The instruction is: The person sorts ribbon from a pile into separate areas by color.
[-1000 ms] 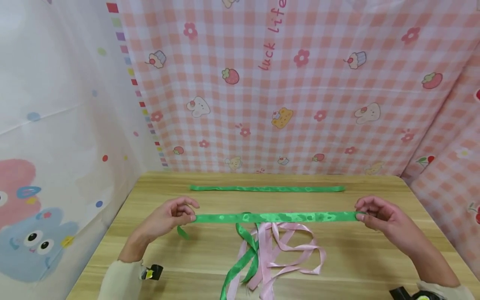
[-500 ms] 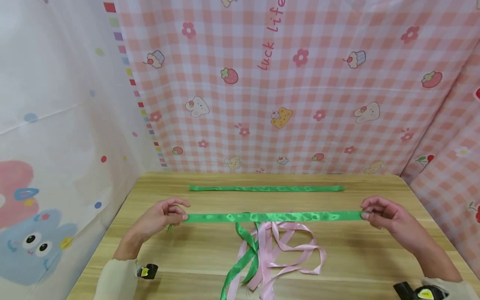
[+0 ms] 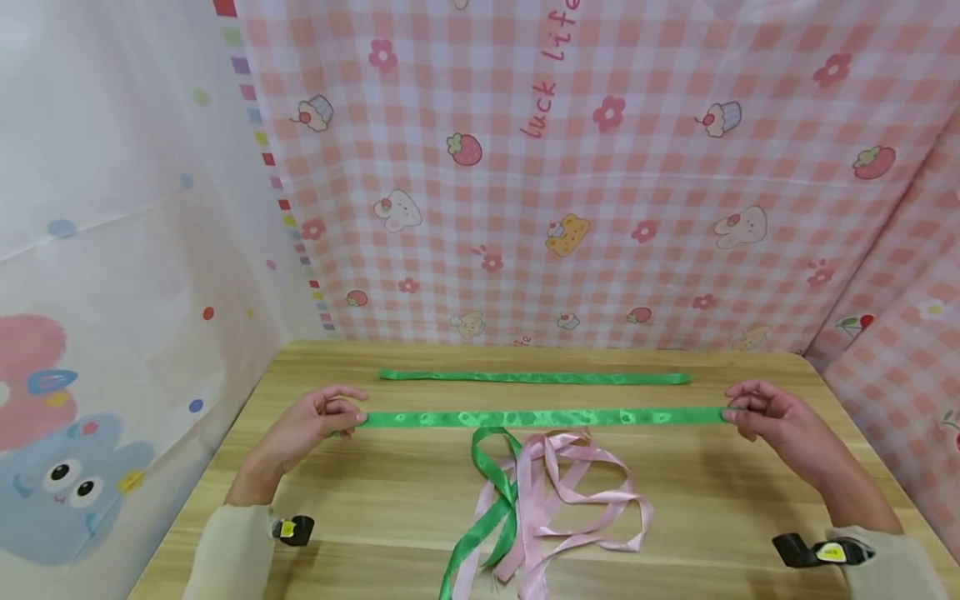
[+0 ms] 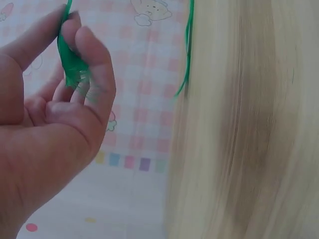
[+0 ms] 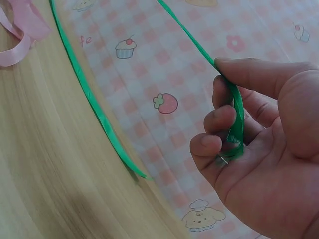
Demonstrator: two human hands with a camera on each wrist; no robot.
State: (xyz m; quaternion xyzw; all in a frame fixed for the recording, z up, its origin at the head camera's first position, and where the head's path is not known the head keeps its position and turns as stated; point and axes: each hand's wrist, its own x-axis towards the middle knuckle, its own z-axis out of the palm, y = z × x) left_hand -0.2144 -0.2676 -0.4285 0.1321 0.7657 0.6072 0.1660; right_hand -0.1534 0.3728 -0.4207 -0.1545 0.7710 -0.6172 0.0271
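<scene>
A green satin ribbon (image 3: 540, 417) is stretched taut and level between both hands in the head view. My left hand (image 3: 311, 423) pinches its left end between thumb and forefinger; the frayed tip (image 4: 75, 69) hangs into the palm in the left wrist view. At the other end, my right hand (image 3: 780, 425) pinches the ribbon the same way, and a short tail (image 5: 238, 124) curls down against the palm. Farther back, a second green ribbon (image 3: 532, 377) lies straight on the table, roughly parallel to the held one.
In front of the held ribbon, a loose pile of pink ribbons (image 3: 532, 500) lies on the wooden table (image 3: 375, 517) with a looped green ribbon (image 3: 480, 533) at its left. A pink checked cloth (image 3: 510, 192) hangs behind the table's back edge.
My hands have drawn farther apart, mostly the left one outward, then moved slightly away from me with the ribbon. The left tail that dangled below the hand is now mostly hidden in the head view.
</scene>
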